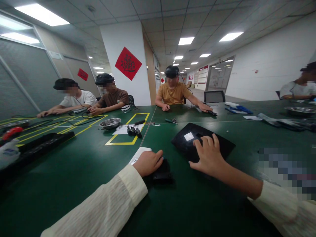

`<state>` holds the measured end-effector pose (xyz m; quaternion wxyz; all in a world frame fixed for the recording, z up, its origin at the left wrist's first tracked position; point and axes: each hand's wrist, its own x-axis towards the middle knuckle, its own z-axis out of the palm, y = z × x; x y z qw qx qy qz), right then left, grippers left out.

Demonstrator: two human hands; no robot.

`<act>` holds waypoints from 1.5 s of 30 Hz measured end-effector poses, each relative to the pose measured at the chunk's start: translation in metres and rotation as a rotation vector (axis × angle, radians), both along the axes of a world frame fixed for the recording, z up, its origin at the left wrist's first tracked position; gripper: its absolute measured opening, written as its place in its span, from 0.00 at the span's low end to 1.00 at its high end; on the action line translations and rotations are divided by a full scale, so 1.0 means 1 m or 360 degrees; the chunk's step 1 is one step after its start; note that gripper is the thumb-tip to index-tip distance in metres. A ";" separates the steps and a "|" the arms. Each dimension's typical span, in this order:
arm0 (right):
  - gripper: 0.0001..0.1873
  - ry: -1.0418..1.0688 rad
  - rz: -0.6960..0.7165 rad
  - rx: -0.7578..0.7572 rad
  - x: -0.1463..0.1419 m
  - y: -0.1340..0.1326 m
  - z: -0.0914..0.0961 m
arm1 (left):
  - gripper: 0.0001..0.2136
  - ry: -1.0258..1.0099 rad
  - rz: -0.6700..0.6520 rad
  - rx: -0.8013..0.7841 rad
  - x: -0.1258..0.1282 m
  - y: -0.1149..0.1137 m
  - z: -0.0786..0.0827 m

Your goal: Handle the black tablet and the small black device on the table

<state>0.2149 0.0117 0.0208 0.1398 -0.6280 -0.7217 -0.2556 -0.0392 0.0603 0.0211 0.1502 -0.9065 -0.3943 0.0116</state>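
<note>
On the smooth green counter [81, 197], the left hand [147, 162] partly covers a black, blocky object [163, 178] at twelve o'clock; its fingers' grip cannot be told. At one o'clock, the right hand [209, 154], fingers spread, overlies a flat, dark, four-cornered panel [181, 144] bearing a square white label [189, 136].

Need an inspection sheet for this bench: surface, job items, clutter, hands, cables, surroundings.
Surface: green tabletop with yellow tape outlines
Job items: black block and dark flat panel with white label
Clutter: metal bowl; small black parts by white paper; white item by the left hand
Hands: left over the block, grip unclear; right hand over the panel, fingers spread
Cables: dark cables at far left
Surroundings: four people around the table; white pillar with red diamond sign
</note>
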 end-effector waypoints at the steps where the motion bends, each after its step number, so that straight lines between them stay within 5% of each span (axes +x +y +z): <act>1: 0.38 -0.0004 0.0013 0.0006 -0.010 -0.006 -0.001 | 0.17 0.0001 -0.0002 0.0010 0.000 0.000 0.000; 11: 0.44 -0.0090 -0.0109 -0.0525 -0.057 -0.026 0.006 | 0.16 0.0042 0.0018 0.0081 0.000 -0.002 -0.001; 15: 0.46 -0.0160 -0.0123 -0.0835 -0.064 -0.031 0.012 | 0.16 0.0041 0.0016 0.0102 -0.002 -0.002 -0.003; 18: 0.43 -0.0052 -0.0087 -0.0830 -0.057 -0.027 0.024 | 0.15 0.0047 0.0020 0.0092 -0.002 -0.001 -0.003; 21: 0.38 0.0200 -0.0161 -0.0679 -0.026 -0.004 0.038 | 0.15 0.0049 0.0025 0.0092 -0.002 -0.001 -0.002; 25: 0.28 0.0395 -0.0550 -0.0461 0.045 0.048 0.042 | 0.15 0.0055 0.0021 0.0095 -0.002 -0.002 -0.001; 33: 0.25 0.0490 -0.0949 -0.0359 0.167 0.105 -0.025 | 0.14 0.0066 0.0025 0.0086 0.000 -0.004 0.001; 37: 0.21 0.0520 -0.0916 -0.0496 0.203 0.117 -0.049 | 0.14 0.0086 0.0041 0.0087 0.000 -0.004 0.001; 45: 0.22 0.0592 -0.0927 -0.0650 0.230 0.129 -0.060 | 0.15 0.0082 0.0024 0.0096 -0.001 -0.002 -0.001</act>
